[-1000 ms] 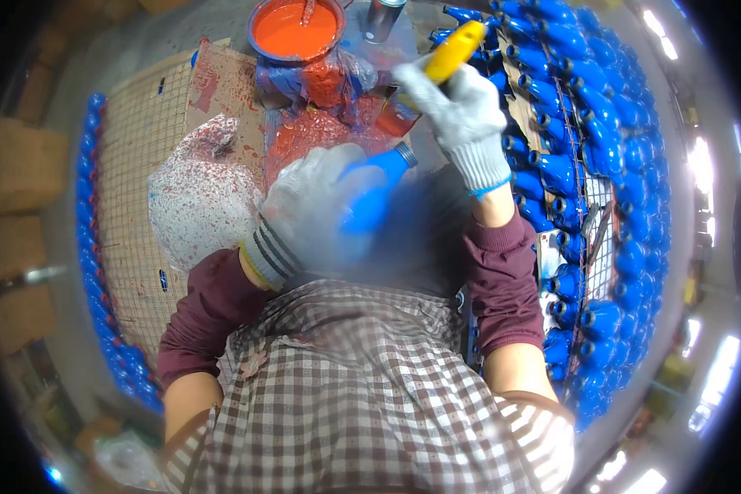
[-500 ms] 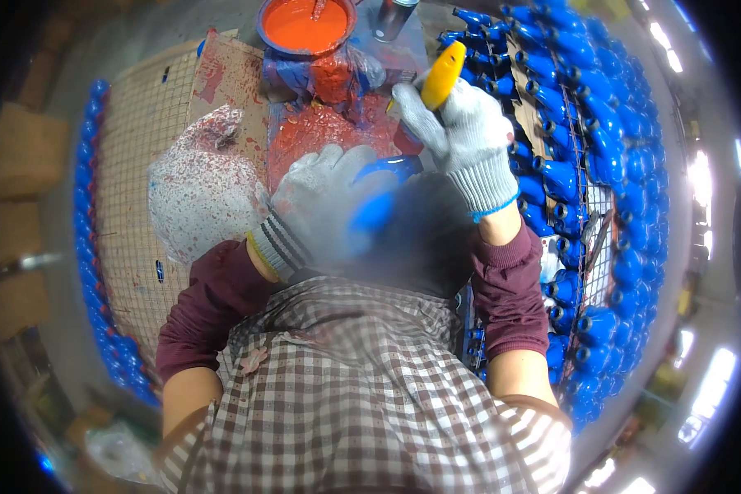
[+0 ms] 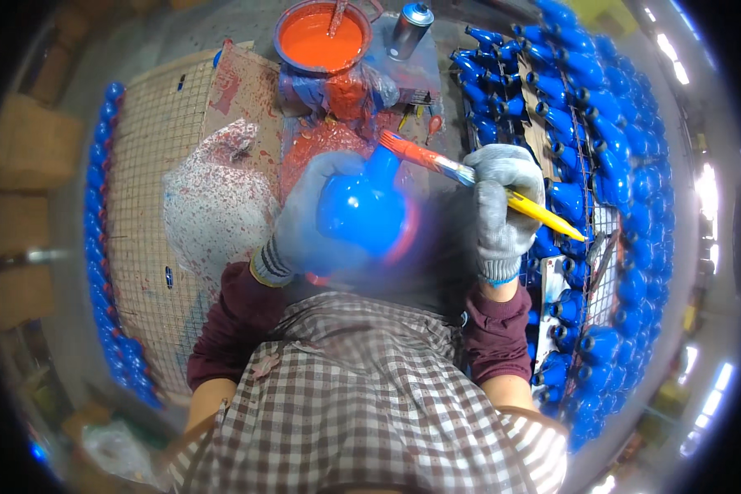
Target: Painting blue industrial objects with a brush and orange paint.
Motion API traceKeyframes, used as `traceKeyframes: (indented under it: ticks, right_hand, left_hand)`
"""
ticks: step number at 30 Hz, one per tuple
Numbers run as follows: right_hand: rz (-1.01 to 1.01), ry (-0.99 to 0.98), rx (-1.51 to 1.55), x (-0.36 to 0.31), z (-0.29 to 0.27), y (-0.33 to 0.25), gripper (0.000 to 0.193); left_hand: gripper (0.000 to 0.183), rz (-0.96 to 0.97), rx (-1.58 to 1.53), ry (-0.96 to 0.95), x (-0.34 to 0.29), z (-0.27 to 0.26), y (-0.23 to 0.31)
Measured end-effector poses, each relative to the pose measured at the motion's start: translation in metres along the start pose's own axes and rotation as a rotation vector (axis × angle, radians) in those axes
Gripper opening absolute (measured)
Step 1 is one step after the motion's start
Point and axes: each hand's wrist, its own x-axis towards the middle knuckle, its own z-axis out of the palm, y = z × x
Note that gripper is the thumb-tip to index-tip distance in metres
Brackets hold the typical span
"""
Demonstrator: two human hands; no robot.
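Right fingers (image 3: 487, 196) grip slanted paintbrush (image 3: 451, 166), bristles (image 3: 407, 150) upper-left, handle (image 3: 545, 216) lower-right.

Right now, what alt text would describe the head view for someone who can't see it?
A gloved left hand holds a blue bottle, while the gloved right hand holds a yellow-handled brush, its red bristles at the bottle's neck. Beyond stand a bowl of orange paint and a spray can; more blue bottles crowd the right side.

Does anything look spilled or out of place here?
Yes: red paint is smeared in front of the bowl, beyond the left hand, and dark red specks dot the crumpled whitish sheet to that hand's left. It looks odd because paint lies outside the bowl.
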Motion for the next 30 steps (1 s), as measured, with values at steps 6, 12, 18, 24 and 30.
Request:
traceKeyframes:
  ticks: [6, 12, 18, 24, 30]
  right_hand:
    - [0.705, 0.471, 0.863, -0.034, 0.042, 0.024, 0.018]
    - [0.950, 0.376, 1.580, -0.035, 0.077, 0.026, 0.027]
    - [0.908, 0.282, 1.828, -0.020, 0.068, 0.036, 0.029]
    - [0.698, 0.337, 1.120, 0.000, 0.031, 0.025, 0.023]
    - [0.565, 0.478, 0.448, 0.004, 0.006, -0.013, 0.025]
  left_hand:
    - [0.086, -0.241, -1.236, 0.007, -0.011, 0.015, -0.021]
    - [0.081, -0.295, -1.272, -0.141, -0.012, 0.020, -0.013]
    - [0.086, -0.202, -1.110, -0.390, -0.009, 0.008, -0.011]
    - [0.062, -0.278, -0.650, -0.107, 0.003, -0.010, 0.023]
    - [0.095, -0.317, -0.476, 0.152, 0.004, -0.012, 0.010]
